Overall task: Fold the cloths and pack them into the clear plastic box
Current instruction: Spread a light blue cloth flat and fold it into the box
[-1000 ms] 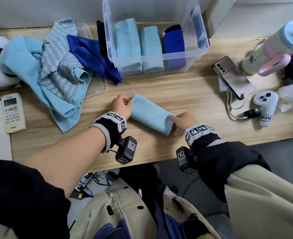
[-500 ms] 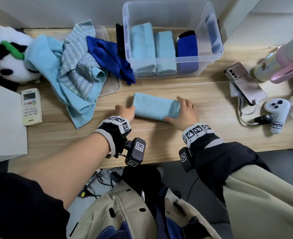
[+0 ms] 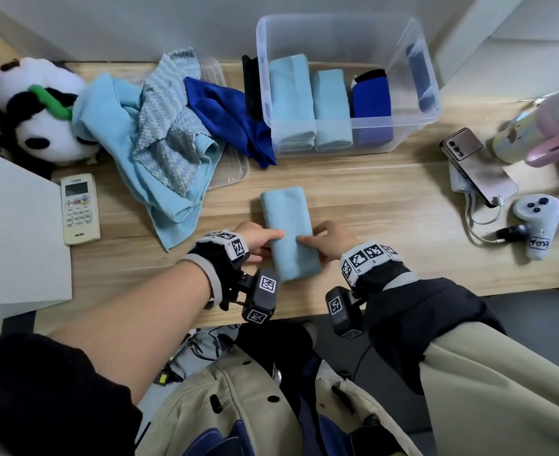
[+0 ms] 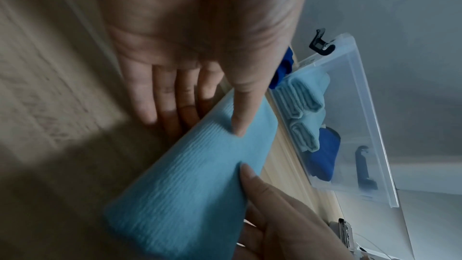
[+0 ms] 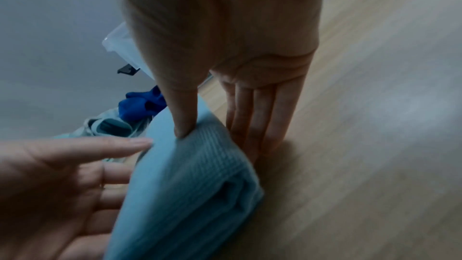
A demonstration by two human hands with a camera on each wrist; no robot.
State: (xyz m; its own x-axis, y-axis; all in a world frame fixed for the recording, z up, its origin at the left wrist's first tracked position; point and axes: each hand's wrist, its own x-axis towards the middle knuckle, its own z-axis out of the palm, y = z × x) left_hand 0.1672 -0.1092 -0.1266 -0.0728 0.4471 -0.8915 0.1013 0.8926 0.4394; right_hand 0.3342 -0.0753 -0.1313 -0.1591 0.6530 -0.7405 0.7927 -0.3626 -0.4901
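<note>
- Since the earlier frames you have turned the folded light-blue cloth (image 3: 289, 230): it lay across in front of you, and now its long axis runs from the near edge of the table (image 3: 386, 205) toward the far edge.
- Your left hand (image 3: 257, 241) takes the cloth at its left long side: the thumb lies on top and the straight fingers (image 4: 160, 96) go along and under the edge, so the grip pinches the cloth lightly.
- Your right hand (image 3: 329, 240) does the same at the right long side, thumb on top, fingers (image 5: 257, 118) flat on the table beside the cloth.
- The cloth lies flat near the near edge, about the middle, and its far short end points at the clear plastic box (image 3: 413, 121).
- The box stands at the far edge and holds three folded cloths side by side, with free room at its right side.
- I judge that folding of this piece is finished and packing is the step in hand; next you need to lift it with both hands, keep the folds together, and set it in that free room.
- Unfolded cloths (image 3: 159, 126) wait at the far left of the table.
</note>
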